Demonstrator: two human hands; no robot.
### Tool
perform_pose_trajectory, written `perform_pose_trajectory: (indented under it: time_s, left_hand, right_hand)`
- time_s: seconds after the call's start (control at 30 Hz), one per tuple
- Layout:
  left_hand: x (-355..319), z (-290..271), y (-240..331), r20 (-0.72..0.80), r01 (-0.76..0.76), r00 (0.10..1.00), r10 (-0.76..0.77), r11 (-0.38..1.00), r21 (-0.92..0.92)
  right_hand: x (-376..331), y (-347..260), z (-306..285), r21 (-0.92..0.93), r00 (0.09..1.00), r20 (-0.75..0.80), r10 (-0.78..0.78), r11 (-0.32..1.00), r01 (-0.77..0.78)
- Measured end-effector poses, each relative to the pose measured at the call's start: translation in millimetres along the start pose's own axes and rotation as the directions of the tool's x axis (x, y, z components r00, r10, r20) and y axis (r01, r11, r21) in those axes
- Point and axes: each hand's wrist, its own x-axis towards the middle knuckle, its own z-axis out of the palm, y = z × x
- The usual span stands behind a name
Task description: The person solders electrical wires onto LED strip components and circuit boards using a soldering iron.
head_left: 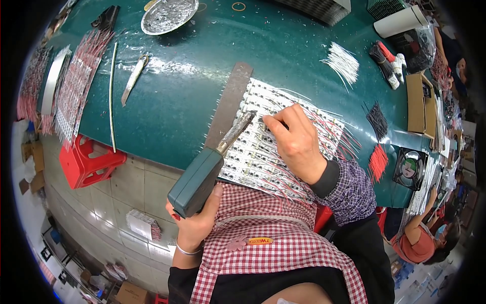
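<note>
Closest to me, at 6 o'clock, is my red-and-white checked apron (258, 256). Taking the sheet of white circuit boards (242, 161) as the dial, my left grip (200, 218) is between 7 and 8 o'clock, wrapped around the handle of a dark green soldering gun (196, 180). The gun's metal barrel points toward 1 o'clock, its tip over the sheet's upper left part.

The sheet lies on the desk (172, 119) right in front of me, rows of white, red and black wires trailing across it toward 3 and 4 o'clock. My right grip (298, 144) is over its middle, narrow, thumb and fingertips drawn together in a pinch just beside the gun's tip; whether a thin wire sits between them I cannot tell. A flat brown bar (230, 96) runs along the sheet's left edge at 10 o'clock.

Further out, a bundle of red wires (378, 162) lies past 3 o'clock, black wires (376, 121) just before 3, and a black fan (411, 168) beyond the red ones. White wires (341, 66) are spread at 1 o'clock. Toward 10 o'clock lies a knife (134, 81) with a pale handle, and beside it a thin rod (113, 96). Farthest, between 10 and 11, stands a foil-lined dish (169, 16).
</note>
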Motion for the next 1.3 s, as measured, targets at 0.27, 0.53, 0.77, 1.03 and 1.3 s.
perform_pose_trajectory:
  time_s: [0.27,0.53,0.77,1.03,1.3]
  left_hand:
    - [-4,-3,0,-0.026,0.015,1.000,-0.015,0.999,-0.032]
    - [-9,-7,-9,-0.007,-0.001,1.000,0.001,0.999,0.036]
    - [-9,-6,-11,0.038,0.031,0.999,-0.031,0.999,-0.012]
    - [-6,-7,-9,0.086,-0.003,0.996,0.002,1.000,0.018]
    - [-9,-8,-11,0.086,-0.023,0.996,0.017,0.998,0.067]
  right_hand:
    - [-5,-9,-4,0.054,0.998,-0.060,-0.008,0.998,0.011]
    - [-8,-10,2,0.106,0.999,-0.036,0.022,0.994,-0.018]
    - [-7,-10,3,0.109,0.999,-0.038,0.026,0.994,-0.022]
    - [-7,-12,3,0.074,1.000,-0.028,0.008,0.997,-0.006]
    - [-9,-13,3,0.022,1.000,0.001,-0.025,0.999,0.025]
